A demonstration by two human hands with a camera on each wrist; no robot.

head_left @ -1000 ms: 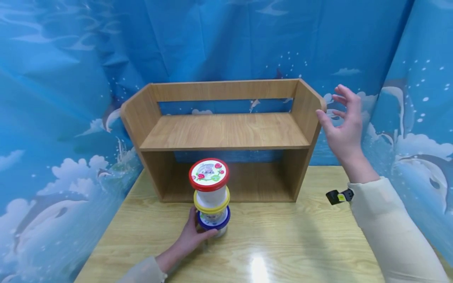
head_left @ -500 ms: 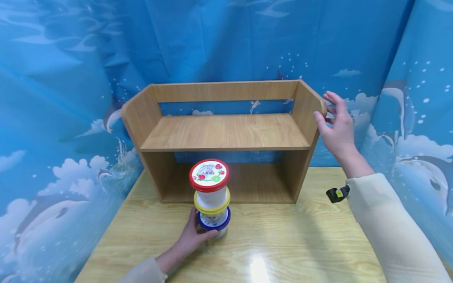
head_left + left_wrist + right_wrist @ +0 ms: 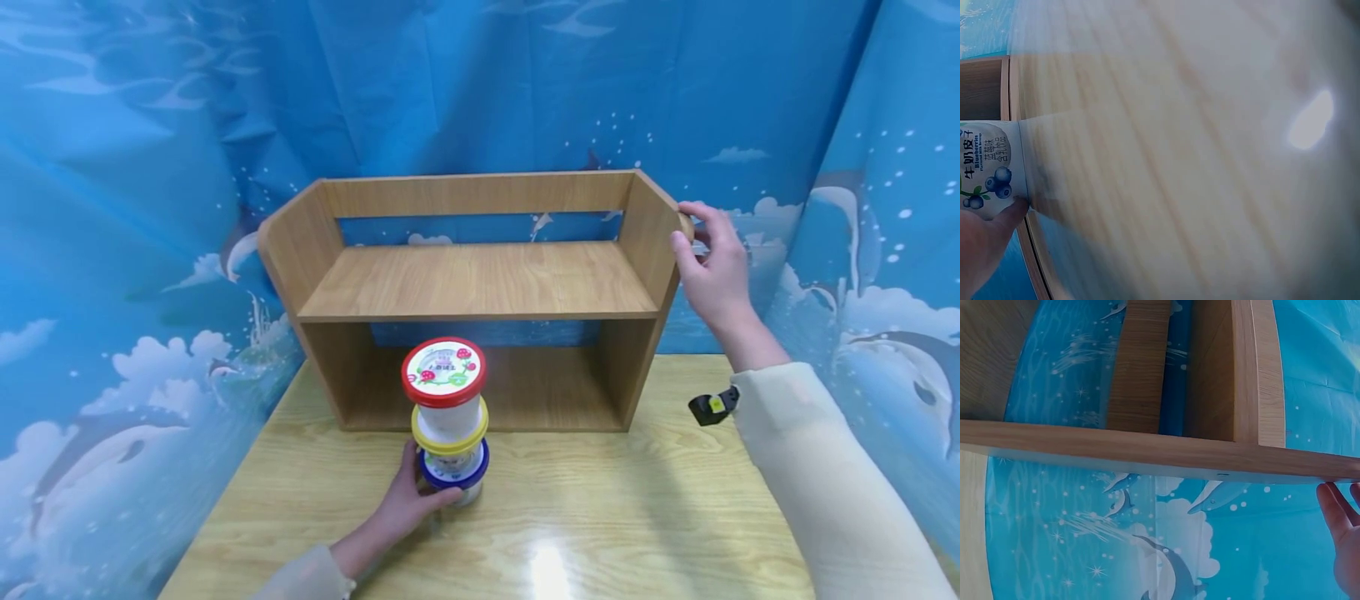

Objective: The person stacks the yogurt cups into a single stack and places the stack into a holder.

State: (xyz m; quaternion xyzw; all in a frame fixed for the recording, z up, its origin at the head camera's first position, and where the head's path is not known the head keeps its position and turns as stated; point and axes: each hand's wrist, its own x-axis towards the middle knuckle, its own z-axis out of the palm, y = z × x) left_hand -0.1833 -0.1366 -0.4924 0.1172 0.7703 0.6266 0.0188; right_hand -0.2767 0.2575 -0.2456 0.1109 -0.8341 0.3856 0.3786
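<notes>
Three round tubs stand stacked on the table: a red-lidded tub (image 3: 444, 372) on top, a yellow-lidded tub (image 3: 450, 433) below it, and a blue-lidded tub (image 3: 455, 473) at the bottom. My left hand (image 3: 405, 500) grips the bottom tub from its left, thumb across the front. In the left wrist view, that tub's side (image 3: 991, 162) shows printed blueberries. At the right, my right hand (image 3: 716, 271) holds the upper front corner of the wooden shelf's (image 3: 480, 279) right side panel, thumb and fingers bent about its edge. The right wrist view shows fingertips (image 3: 1325, 494) against the panel's outer face.
The two-level shelf stands at the back of the light wooden table (image 3: 585, 500), behind the tubs. A blue curtain (image 3: 480, 83) with dolphins and clouds hangs behind and at both sides. A small black device (image 3: 714, 407) sits at my right wrist.
My right hand has moved left and slightly down from beside the shelf onto its right panel's corner. The left hand and the stacked tubs stay in place.
</notes>
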